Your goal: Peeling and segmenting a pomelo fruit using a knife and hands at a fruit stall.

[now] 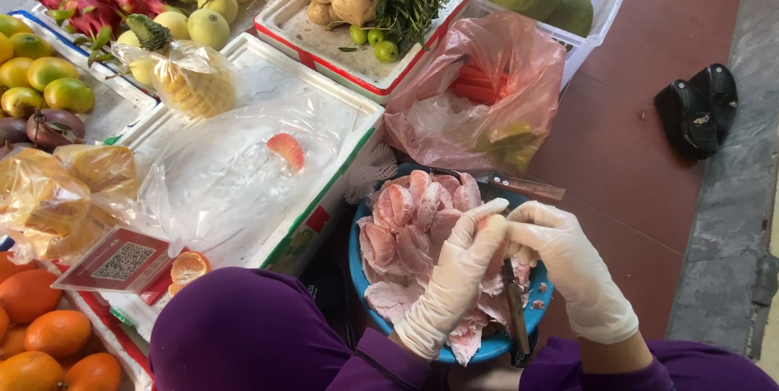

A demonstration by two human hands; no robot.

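Head view, landmark: the blue bowl [357, 257] of peeled pink pomelo segments [410, 225].
Left hand [454, 277]: gloved, over the bowl's middle, your fingers closed on one pomelo piece [487, 221].
Right hand [568, 265]: gloved, at the bowl's right rim, gripping a knife [514, 306] and, it seems, pinching the same piece.
Handling: soft, wet, easily torn; hold the piece lightly by its firmer membrane edge.
Beside the bowl: pink plastic bag [495, 91] behind it.

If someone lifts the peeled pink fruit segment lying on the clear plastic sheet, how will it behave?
The pink segment probably feels soft and fragile, since its bare flesh shows no peel. It looks moist, so likely slippery. Its curved wedge shape suggests it would rock, not roll, on the clear plastic sheet.
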